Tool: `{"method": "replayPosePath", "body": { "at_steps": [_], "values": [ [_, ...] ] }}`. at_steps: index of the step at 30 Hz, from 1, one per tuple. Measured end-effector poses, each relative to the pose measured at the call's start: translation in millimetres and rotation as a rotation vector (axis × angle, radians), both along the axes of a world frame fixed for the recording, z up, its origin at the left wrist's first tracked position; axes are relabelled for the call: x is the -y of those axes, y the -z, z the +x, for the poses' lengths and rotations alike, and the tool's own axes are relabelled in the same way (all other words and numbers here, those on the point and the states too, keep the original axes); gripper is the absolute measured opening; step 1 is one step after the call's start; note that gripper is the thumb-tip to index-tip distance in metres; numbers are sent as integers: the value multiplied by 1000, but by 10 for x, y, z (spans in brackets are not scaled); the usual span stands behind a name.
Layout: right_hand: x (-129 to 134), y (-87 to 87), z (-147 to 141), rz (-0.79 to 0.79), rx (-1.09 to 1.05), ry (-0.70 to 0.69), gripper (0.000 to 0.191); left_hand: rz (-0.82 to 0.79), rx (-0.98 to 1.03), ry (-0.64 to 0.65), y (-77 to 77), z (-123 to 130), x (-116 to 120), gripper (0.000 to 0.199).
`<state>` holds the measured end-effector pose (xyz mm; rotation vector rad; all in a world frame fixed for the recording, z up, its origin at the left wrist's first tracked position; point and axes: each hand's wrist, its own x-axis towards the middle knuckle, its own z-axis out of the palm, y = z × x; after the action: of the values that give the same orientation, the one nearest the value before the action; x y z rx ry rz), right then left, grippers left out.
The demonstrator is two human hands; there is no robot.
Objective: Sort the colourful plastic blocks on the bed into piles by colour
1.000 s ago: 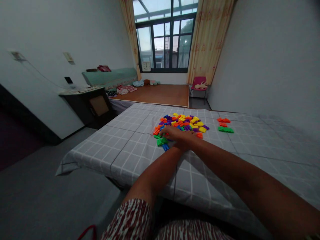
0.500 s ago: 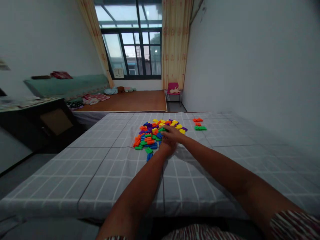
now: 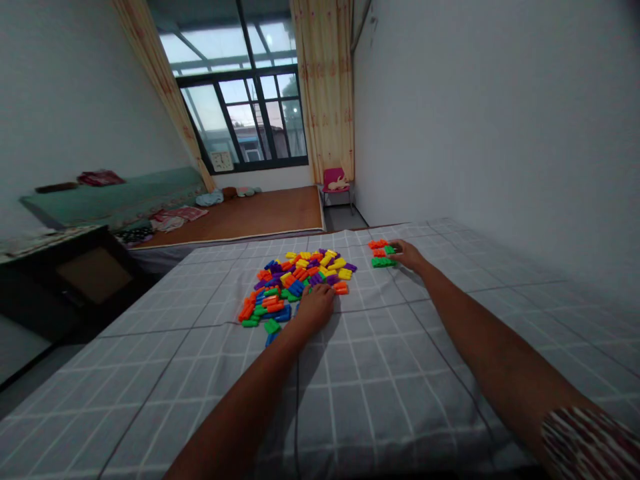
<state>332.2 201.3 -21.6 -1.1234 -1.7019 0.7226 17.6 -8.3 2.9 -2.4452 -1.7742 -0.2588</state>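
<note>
A heap of colourful plastic building blocks (image 3: 300,267) in orange, yellow, green, blue and purple lies on the checked cloth. My left hand (image 3: 319,305) rests at the heap's near right edge, fingers lying on the blocks, with an orange block (image 3: 341,288) just to its right. Off to the right, my right hand (image 3: 407,255) pinches a green block (image 3: 389,249) at a small group. In that group are orange blocks (image 3: 379,244) at the back and a row of green blocks (image 3: 383,263) in front.
Grey checked cloth (image 3: 365,373) covers the table. Nearest me lie a loose green block (image 3: 271,326) and a blue one (image 3: 271,339). Beyond the table are a low brown bed (image 3: 270,210), a pink chair (image 3: 334,179) and a dark cabinet (image 3: 85,273). A white wall (image 3: 490,133) runs along the right.
My right hand has moved right, from the heap to the small group, with a green block. My left hand has stayed by the heap, its fingers now on the blocks. The view has tilted.
</note>
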Motion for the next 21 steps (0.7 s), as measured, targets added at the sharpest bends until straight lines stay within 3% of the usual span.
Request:
{"method": "replayPosePath", "body": {
  "at_steps": [3, 7, 12, 16, 21],
  "values": [
    [-58, 94, -112, 85, 209, -28, 40, -43, -56, 3, -94, 87, -24, 27],
    [-58, 195, -119, 187, 355, -7, 42, -23, 24, -38, 15, 120, -23, 37],
    [-7, 197, -89, 216, 382, -27, 47, 6, 67, -25, 195, 44, -28, 38],
    [-2, 156, -74, 213, 375, -47, 53, 31, 68, -11, 217, 9, -40, 39],
    [-2, 125, -47, 179, 357, -68, 44, 33, 74, -4, 224, 10, -28, 39]
  ]
}}
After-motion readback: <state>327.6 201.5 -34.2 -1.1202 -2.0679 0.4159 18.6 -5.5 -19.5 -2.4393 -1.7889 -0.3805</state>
